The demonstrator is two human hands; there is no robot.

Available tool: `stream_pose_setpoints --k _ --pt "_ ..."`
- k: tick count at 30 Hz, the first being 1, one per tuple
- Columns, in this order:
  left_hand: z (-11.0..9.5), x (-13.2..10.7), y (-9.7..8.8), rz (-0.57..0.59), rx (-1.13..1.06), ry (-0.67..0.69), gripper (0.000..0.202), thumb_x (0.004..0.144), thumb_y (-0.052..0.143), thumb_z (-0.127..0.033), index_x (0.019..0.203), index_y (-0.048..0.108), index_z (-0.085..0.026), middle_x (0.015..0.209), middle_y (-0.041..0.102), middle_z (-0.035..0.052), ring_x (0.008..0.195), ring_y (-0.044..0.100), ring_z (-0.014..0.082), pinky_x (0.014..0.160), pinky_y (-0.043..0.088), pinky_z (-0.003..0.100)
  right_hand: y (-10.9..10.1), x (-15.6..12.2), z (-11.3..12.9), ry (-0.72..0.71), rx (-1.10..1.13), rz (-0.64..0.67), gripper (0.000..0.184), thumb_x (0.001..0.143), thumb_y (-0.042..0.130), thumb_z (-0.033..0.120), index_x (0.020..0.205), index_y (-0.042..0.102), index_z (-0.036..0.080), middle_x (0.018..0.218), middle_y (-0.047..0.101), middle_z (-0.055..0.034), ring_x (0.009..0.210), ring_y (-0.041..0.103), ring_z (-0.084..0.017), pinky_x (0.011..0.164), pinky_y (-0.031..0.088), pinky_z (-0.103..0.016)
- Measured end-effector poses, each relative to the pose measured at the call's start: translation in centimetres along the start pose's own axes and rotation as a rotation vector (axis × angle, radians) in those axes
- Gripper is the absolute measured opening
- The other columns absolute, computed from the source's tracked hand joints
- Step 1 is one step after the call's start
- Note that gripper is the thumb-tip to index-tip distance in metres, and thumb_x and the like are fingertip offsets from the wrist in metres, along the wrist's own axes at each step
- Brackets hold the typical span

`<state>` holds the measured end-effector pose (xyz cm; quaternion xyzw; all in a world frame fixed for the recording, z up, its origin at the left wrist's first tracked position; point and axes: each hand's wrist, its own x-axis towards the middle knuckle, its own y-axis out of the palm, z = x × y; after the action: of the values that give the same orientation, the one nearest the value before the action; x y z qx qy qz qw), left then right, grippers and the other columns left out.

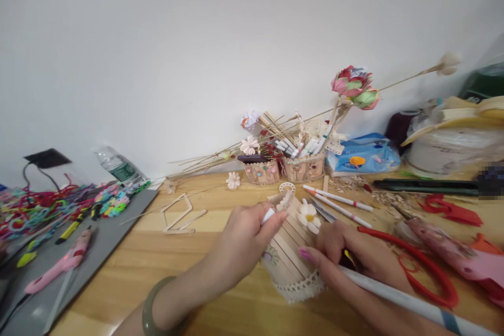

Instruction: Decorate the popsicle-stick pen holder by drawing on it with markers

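A craft made of wooden sticks (289, 249) lies tilted on the table before me, with lace trim at its near end. It bears a white flower (309, 216) with a yellow centre, and a paler flower (270, 255) on its left side. My left hand (248, 239) is closed at the craft's upper left, pinching a small white cap (268, 216) between thumb and finger. My right hand (354, 252) is closed round a white marker (401, 294) with a teal band. Its thumb is at the craft's right side; the marker's tip is hidden.
Red-handled scissors (433, 262) and loose markers (342, 205) lie at the right, near a pink glue gun (452, 252). Behind stand two decorated holders (303, 168). Left are bent sticks (179, 215) and a grey mat (118, 231) with a pink hot-glue pen (59, 270).
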<state>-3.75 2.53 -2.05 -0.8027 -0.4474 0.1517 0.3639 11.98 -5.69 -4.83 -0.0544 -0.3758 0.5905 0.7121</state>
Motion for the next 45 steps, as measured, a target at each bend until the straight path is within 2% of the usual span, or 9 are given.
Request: stream_pose_setpoints --k 8,14,18,21,30,40,42,45 --pt "0.1 0.2 0.0 0.001 -0.014 0.008 0.041 0.085 0.039 -0.045 0.055 0.033 -0.019 0.05 0.033 -0.0061 0.049 0.031 0.0089 0.048 0.023 0.023 0.0 0.4 0.1 0.02 -0.001 0.004 0.03 0.082 0.048 0.023 0.059 0.028 0.024 0.05 0.04 0.0061 0.044 0.038 -0.01 0.041 0.033 -0.021" --pt "0.2 0.2 0.0 0.003 0.005 0.012 0.04 0.085 0.039 -0.045 0.055 0.033 -0.019 0.05 0.032 -0.0062 0.049 0.03 0.009 0.048 0.023 0.023 -0.3 0.2 0.2 0.1 0.042 -0.019 0.027 0.081 0.049 0.024 0.06 0.032 0.024 0.053 0.047 0.0044 0.047 0.045 -0.012 0.044 0.037 -0.023" --pt "0.1 0.1 0.0 0.006 0.0 0.015 0.04 0.085 0.04 -0.043 0.054 0.033 -0.019 0.05 0.032 -0.0062 0.049 0.03 0.0089 0.048 0.023 0.023 -0.5 0.2 0.4 0.102 0.061 -0.004 0.028 0.08 0.05 0.025 0.058 0.033 0.024 0.053 0.048 0.004 0.047 0.045 -0.012 0.044 0.037 -0.023" --pt "0.1 0.1 0.0 0.008 -0.011 0.012 0.04 0.085 0.039 -0.044 0.054 0.032 -0.019 0.05 0.033 -0.0062 0.048 0.031 0.0089 0.048 0.023 0.023 -0.5 0.2 0.5 0.133 0.087 -0.034 0.027 0.08 0.05 0.026 0.059 0.034 0.024 0.053 0.047 0.0043 0.048 0.045 -0.012 0.045 0.038 -0.023" --pt "0.0 0.1 0.0 0.006 0.005 0.023 0.039 0.085 0.04 -0.043 0.054 0.033 -0.019 0.05 0.033 -0.0058 0.049 0.031 0.009 0.048 0.023 0.023 -0.6 -0.1 0.3 0.17 0.16 0.01 0.028 0.081 0.049 0.025 0.059 0.031 0.024 0.055 0.044 0.0048 0.05 0.043 -0.012 0.045 0.037 -0.023" --pt "0.0 0.1 -0.2 -0.005 0.016 0.048 0.04 0.085 0.04 -0.043 0.054 0.033 -0.019 0.05 0.033 -0.0061 0.048 0.032 0.0088 0.048 0.024 0.022 -0.2 0.3 0.3 0.259 0.298 -0.045 0.028 0.076 0.055 0.025 0.056 0.036 0.023 0.054 0.045 0.0047 0.05 0.041 -0.012 0.045 0.035 -0.023" --pt "0.0 0.2 -0.3 -0.012 0.035 0.058 0.04 0.086 0.039 -0.041 0.053 0.033 -0.019 0.049 0.034 -0.006 0.047 0.033 0.0088 0.047 0.025 0.022 -0.2 0.3 -0.2 0.27 0.442 -0.097 0.03 0.075 0.056 0.025 0.054 0.034 0.022 0.052 0.042 0.0053 0.049 0.038 -0.011 0.043 0.033 -0.022" --pt "0.3 0.3 0.0 -0.069 0.191 0.104 0.039 0.087 0.038 -0.039 0.054 0.037 -0.019 0.048 0.038 -0.0047 0.045 0.035 0.0095 0.047 0.026 0.022 -0.3 0.6 -1.2 0.297 0.567 -0.266 0.032 0.076 0.057 0.028 0.053 0.036 0.022 0.049 0.038 0.0062 0.046 0.032 -0.01 0.041 0.028 -0.021"
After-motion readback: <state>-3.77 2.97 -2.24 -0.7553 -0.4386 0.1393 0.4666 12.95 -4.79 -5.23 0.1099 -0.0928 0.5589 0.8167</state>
